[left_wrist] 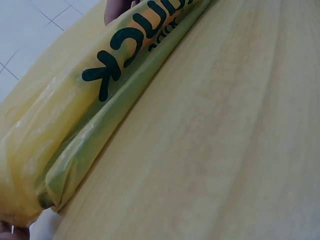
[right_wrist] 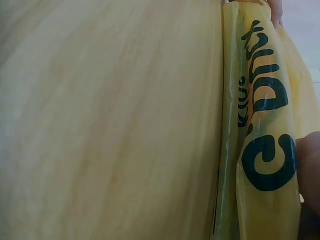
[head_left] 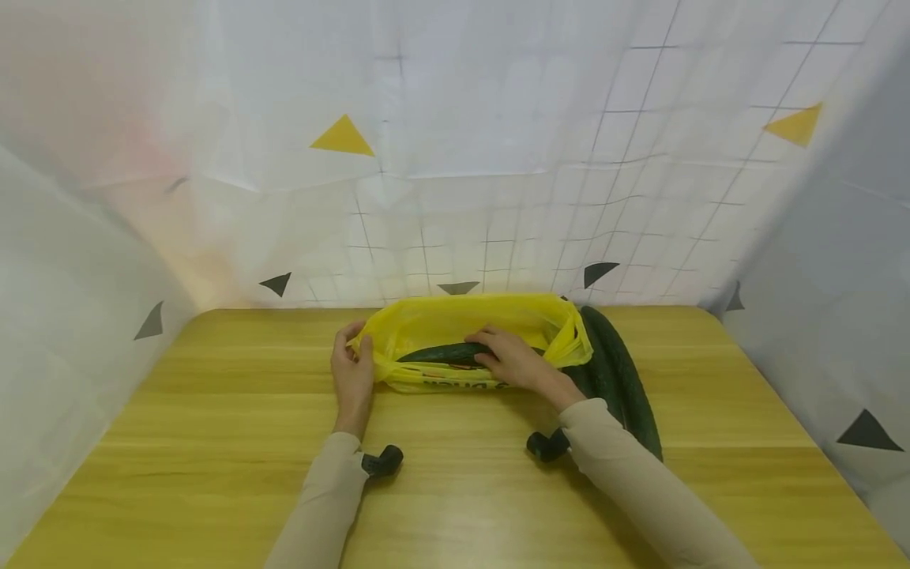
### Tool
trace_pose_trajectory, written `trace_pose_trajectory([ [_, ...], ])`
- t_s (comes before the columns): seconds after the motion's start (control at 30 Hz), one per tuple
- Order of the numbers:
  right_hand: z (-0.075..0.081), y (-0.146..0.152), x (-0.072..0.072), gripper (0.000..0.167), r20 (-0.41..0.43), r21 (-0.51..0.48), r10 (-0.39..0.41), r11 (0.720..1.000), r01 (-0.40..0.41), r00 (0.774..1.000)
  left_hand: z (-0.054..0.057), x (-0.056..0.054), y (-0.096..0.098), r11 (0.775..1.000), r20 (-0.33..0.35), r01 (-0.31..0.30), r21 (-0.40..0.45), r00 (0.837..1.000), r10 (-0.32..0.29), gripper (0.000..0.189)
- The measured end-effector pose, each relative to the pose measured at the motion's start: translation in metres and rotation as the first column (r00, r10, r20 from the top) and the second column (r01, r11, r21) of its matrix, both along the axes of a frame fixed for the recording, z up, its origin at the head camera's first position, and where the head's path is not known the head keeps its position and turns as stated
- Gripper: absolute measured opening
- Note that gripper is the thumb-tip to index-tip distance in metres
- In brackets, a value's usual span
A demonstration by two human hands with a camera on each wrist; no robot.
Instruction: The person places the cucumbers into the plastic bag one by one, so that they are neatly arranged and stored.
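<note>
A yellow plastic bag [head_left: 419, 316] with dark printed letters lies at the back of the table, its mouth spread open. My left hand [head_left: 353, 378] pinches the bag's left edge between thumb and fingers. Inside the bag mouth lies a long dark green cucumber [head_left: 437, 354], and my right hand [head_left: 513, 359] grips it near its right part. The wrist hides that end. In the left wrist view the bag's printed front [left_wrist: 75, 130] bulges over something green. The right wrist view shows the same printed side [right_wrist: 265, 125], with part of the right hand behind it.
More long cucumbers [head_left: 626, 375] lie side by side on the wooden table [head_left: 213, 442], right of the bag and partly under the right forearm. A white sheet wall [head_left: 462, 221] with dark and yellow triangles rises directly behind the table. Black wrist cameras [head_left: 384, 461] jut inward from both sleeves.
</note>
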State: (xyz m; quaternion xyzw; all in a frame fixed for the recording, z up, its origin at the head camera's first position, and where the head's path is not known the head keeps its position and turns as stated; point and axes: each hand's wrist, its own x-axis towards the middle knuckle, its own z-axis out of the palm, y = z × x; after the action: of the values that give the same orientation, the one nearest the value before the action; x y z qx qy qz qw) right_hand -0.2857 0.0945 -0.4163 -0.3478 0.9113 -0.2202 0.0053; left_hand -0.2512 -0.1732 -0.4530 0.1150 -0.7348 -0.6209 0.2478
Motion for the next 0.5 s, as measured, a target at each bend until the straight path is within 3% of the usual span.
trace_pose_trajectory([
  [0.27, 0.004, 0.006, 0.003, 0.033, -0.008, -0.043, -0.032, 0.999, 0.031, 0.999, 0.002, 0.001, -0.001, 1.000, 0.029, 0.026, 0.012, 0.999, -0.026, 0.026],
  [0.5, 0.010, 0.011, 0.007, 0.032, -0.047, -0.034, -0.064, 0.997, 0.062, 0.997, 0.025, 0.016, 0.005, 0.999, 0.048, 0.043, 0.016, 0.998, -0.044, 0.029],
])
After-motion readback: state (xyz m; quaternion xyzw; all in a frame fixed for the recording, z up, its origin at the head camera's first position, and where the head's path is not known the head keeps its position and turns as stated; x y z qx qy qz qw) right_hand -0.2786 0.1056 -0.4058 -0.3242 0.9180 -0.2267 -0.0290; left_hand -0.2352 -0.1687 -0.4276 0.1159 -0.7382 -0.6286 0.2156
